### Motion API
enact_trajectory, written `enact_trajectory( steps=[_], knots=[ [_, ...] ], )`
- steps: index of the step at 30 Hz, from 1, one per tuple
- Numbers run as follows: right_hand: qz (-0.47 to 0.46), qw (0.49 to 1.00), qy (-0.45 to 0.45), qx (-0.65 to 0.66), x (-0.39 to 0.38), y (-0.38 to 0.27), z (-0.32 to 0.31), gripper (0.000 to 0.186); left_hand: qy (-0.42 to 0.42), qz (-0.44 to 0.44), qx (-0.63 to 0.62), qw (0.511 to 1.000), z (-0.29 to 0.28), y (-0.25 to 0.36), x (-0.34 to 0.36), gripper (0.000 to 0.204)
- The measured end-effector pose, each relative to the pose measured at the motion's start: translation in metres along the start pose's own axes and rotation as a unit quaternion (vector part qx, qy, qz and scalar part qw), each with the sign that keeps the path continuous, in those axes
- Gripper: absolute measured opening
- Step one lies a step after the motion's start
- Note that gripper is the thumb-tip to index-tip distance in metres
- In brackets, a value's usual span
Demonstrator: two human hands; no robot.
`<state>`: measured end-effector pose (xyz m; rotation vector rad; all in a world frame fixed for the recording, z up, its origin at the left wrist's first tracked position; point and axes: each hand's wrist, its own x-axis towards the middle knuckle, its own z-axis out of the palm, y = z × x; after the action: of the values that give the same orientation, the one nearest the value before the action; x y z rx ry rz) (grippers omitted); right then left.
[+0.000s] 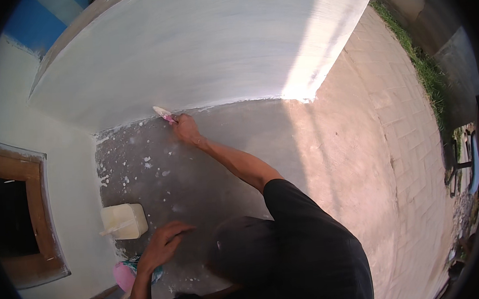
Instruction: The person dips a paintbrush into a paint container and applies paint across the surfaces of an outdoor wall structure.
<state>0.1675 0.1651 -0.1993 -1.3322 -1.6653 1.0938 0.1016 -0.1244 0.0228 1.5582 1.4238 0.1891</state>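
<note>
My right hand [187, 129] is closed round the pink handle of a paintbrush [162, 113]. Its whitish, paint-covered bristles touch or nearly touch the foot of the white wall [190, 54], where the wall meets the grey floor [213, 167]. Lower down, my left hand [165, 243] hovers with its fingers stretched out and nothing visible in them. Beside it stands a boxy cream plastic container [128, 219] with a pale stick-like piece across its side. What the container holds cannot be made out.
White paint spots dot the floor at left. A pink object [124, 275] and patterned cloth-like item lie by my left wrist. A wood-framed opening [37, 211] breaks the left wall. Sunlit paving [398, 140] and a grass strip [424, 72] run along the right.
</note>
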Motion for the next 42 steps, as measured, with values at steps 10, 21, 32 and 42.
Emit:
enact_trajectory(
  steps=[10, 21, 32, 42],
  knots=[
    [0.137, 0.916, 0.377, 0.031, -0.113, 0.178, -0.384, 0.035, -0.027, 0.021, -0.015, 0.999, 0.005, 0.004, 0.019, 0.04],
    [0.108, 0.873, 0.402, 0.253, -0.028, 0.014, -0.067, 0.037, -0.037, 0.004, -0.002, 0.999, 0.002, 0.008, 0.016, 0.044],
    [0.021, 0.996, 0.004, 0.089, -0.017, 0.018, -0.184, 0.034, -0.035, -0.028, -0.006, 0.999, 0.01, 0.001, 0.021, 0.04],
    [0.093, 0.827, 0.525, 0.18, -0.094, 0.158, -0.417, 0.031, -0.074, 0.074, 0.012, 0.994, 0.016, 0.012, 0.042, 0.039]
  ],
)
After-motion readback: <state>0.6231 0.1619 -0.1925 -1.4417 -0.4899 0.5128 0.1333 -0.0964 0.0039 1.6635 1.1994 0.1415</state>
